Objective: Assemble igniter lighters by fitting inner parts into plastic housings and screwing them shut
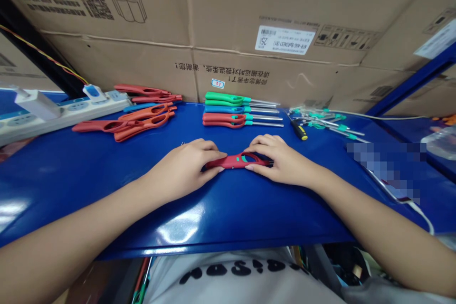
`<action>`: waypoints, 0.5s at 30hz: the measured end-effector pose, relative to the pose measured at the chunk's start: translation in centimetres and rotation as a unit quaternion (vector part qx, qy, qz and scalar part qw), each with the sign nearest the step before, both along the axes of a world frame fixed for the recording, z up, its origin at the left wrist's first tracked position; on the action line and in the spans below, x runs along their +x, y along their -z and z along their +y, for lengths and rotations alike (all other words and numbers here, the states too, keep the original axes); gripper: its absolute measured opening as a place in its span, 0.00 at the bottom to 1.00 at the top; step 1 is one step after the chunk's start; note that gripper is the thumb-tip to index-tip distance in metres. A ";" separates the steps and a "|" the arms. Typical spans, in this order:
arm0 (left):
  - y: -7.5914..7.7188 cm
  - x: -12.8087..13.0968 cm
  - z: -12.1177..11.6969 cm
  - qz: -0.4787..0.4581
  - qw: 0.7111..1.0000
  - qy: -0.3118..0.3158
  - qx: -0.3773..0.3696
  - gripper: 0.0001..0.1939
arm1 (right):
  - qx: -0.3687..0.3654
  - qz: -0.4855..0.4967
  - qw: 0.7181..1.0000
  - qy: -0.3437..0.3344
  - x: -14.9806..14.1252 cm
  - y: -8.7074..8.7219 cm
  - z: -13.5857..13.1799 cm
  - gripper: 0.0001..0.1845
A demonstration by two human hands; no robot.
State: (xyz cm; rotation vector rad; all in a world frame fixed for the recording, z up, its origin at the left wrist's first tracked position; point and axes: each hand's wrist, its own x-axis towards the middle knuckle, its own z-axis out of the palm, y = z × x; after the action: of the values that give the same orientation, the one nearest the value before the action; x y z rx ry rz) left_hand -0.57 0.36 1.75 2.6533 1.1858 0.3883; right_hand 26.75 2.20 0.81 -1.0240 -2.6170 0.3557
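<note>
A red plastic lighter body (233, 160) with a teal trigger lies flat on the blue table (107, 190), right in front of me. My left hand (187, 164) is closed over its left end, fingers curled on top. My right hand (276, 159) grips its right end, thumb underneath and fingers pressed over it. Both hands rest on the table surface.
A loose heap of red and orange lighter shells (137, 116) lies at back left, beside a white power strip (60, 109). Finished lighters with metal tubes (238, 110) are lined up behind my hands. A screwdriver (298, 129) and teal-tipped metal rods (331, 123) lie at right. Cardboard boxes (228, 23) wall the back.
</note>
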 end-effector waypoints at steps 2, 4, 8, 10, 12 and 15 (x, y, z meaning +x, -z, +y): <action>0.0 0.0 0.0 0.002 1.000 0.002 0.001 0.13 | -0.001 -0.006 1.000 -0.001 0.0 0.0 0.0 0.18; 0.1 0.1 0.0 0.004 1.000 0.003 0.003 0.14 | 0.000 -0.011 1.000 -0.001 0.0 -0.1 -0.1 0.18; 0.1 0.1 0.0 0.007 1.000 0.001 0.009 0.13 | 0.012 -0.014 1.000 -0.004 0.0 0.0 -0.1 0.18; 0.1 0.0 0.0 0.004 1.000 0.001 0.012 0.13 | 0.016 -0.013 1.000 -0.007 0.0 0.0 -0.1 0.18; 0.1 0.0 -0.1 0.001 1.000 0.001 0.014 0.13 | 0.018 -0.012 1.000 -0.008 0.0 0.0 -0.1 0.18; 0.0 0.0 -0.1 0.002 1.000 0.000 0.013 0.14 | 0.022 -0.012 1.000 -0.006 0.0 -0.1 -0.1 0.18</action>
State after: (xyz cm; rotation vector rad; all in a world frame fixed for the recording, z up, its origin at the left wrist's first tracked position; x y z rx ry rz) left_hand -0.59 0.28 1.78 2.6769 1.1906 0.3995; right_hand 26.76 2.12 0.88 -1.0033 -2.6409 0.2907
